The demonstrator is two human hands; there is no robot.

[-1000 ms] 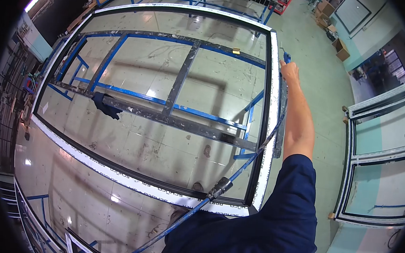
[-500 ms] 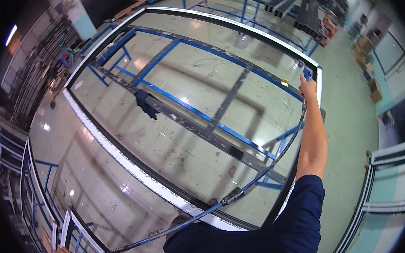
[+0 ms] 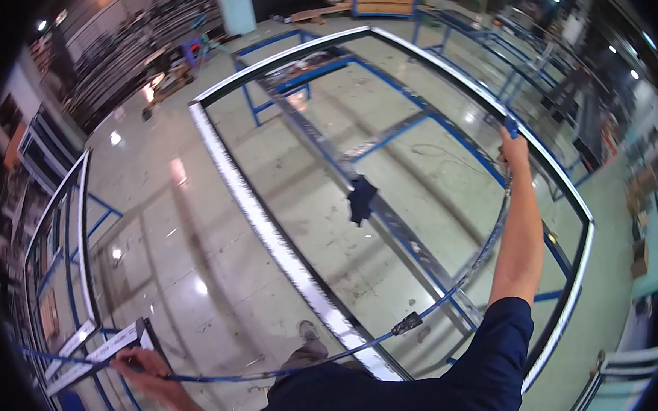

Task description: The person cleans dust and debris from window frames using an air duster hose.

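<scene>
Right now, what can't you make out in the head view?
All head view:
- Blue tool's handle: hidden by the right hand.
- Hose's far end: lost in the dark left edge.
- Whether the left hand grips the hose: blurred.
- Markings on the white frame: too blurred to read.

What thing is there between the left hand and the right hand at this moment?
In the head view, a blue hose runs between the left hand and the right hand, with a black fitting partway along it.
</scene>
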